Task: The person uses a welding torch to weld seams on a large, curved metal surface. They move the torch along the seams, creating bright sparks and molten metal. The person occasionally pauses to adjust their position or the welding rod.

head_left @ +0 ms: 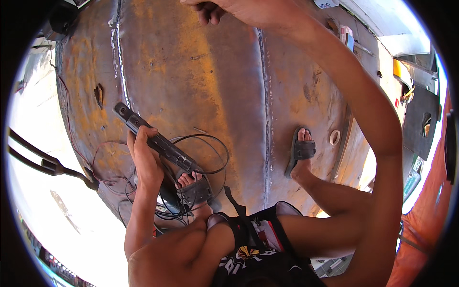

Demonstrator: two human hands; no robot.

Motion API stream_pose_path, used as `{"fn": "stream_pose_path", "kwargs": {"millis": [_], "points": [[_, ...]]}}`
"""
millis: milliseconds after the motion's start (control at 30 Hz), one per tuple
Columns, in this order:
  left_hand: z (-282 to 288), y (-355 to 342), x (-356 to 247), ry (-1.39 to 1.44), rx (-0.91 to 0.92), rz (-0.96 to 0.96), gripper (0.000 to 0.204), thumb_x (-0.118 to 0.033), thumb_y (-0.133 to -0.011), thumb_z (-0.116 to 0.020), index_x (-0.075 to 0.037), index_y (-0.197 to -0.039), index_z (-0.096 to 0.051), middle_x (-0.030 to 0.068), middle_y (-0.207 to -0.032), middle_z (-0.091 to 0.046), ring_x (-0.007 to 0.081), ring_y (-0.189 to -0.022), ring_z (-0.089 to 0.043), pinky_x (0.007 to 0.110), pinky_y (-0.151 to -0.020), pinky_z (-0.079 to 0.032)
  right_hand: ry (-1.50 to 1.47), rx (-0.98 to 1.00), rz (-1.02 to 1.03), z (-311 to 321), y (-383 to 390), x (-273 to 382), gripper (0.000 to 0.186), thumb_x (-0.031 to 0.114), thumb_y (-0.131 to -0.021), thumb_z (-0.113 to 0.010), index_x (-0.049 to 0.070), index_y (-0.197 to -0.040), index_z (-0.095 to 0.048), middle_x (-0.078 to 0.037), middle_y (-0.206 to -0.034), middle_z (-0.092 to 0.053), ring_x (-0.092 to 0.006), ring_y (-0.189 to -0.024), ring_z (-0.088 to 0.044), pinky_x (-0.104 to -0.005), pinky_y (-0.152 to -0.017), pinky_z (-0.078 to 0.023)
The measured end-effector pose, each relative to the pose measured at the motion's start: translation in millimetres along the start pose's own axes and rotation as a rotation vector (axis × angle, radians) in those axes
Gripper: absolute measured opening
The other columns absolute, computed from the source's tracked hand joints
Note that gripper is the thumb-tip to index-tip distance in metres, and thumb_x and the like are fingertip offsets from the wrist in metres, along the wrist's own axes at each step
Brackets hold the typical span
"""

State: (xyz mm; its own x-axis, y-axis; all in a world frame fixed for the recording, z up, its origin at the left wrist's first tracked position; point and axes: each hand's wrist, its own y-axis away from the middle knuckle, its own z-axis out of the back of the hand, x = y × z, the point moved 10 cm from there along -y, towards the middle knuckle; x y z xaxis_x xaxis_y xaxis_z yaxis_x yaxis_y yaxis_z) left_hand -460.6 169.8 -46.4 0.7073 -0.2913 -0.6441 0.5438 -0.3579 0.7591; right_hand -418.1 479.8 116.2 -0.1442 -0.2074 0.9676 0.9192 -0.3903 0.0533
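My left hand (146,155) is wrapped around a long black corded tool (162,145), its thumb lying over the top. The tool slants from upper left to lower right, above the rusty steel plate (191,81). From its lower end a black cable (225,155) loops round and runs down to a tangle by my left foot. At the top edge of the view, my right hand (224,10) is raised, with its fingers curled in. The frame cuts this hand off, so anything in it is hidden.
Two weld seams (264,95) with whitish marks cross the plate. A tan ring (334,137) lies right of my sandalled right foot (303,150). A forked black metal bar (50,165) juts in at left. A yellow helmet (403,74) and orange sheeting (420,229) are at right.
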Motion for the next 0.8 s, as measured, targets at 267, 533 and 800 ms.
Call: {"fn": "stream_pose_path", "kwargs": {"millis": [267,533,800], "points": [[-12,21,37,0.396,0.123,0.389,0.021,-0.013,-0.084,-0.061,-0.006,-0.101,-0.051,0.0102,-0.106,-0.053,0.0213,-0.093,-0.054,0.049,-0.1,-0.054,-0.052,-0.351,-0.056,-18,39,-31,0.016,0.015,-0.103,-0.066,-0.001,-0.1,-0.062,-0.007,-0.081,-0.068,-0.0148,-0.066,-0.069,-0.0291,-0.06,-0.056],[-27,51,-6,0.231,0.175,0.168,0.014,-0.022,-0.093,-0.068,-0.011,-0.092,-0.059,0.0008,-0.086,-0.057,0.0143,-0.079,-0.056,0.032,-0.076,-0.048,-0.459,-0.285,-0.133,-126,53,-46,0.01,0.008,-0.1,-0.069,-0.001,-0.103,-0.065,-0.006,-0.087,-0.069,-0.0135,-0.076,-0.07,-0.0276,-0.066,-0.055],[9,32,15,0.694,0.222,0.217,0.014,-0.012,-0.088,-0.066,-0.009,-0.1,-0.059,0.0051,-0.096,-0.063,0.0224,-0.089,-0.061,0.038,-0.082,-0.052,-0.375,-0.301,-0.016,-161,43,-6,0.014,0.008,-0.099,-0.072,-0.001,-0.107,-0.066,-0.003,-0.086,-0.068,-0.0099,-0.078,-0.067,-0.0252,-0.071,-0.052]]}}
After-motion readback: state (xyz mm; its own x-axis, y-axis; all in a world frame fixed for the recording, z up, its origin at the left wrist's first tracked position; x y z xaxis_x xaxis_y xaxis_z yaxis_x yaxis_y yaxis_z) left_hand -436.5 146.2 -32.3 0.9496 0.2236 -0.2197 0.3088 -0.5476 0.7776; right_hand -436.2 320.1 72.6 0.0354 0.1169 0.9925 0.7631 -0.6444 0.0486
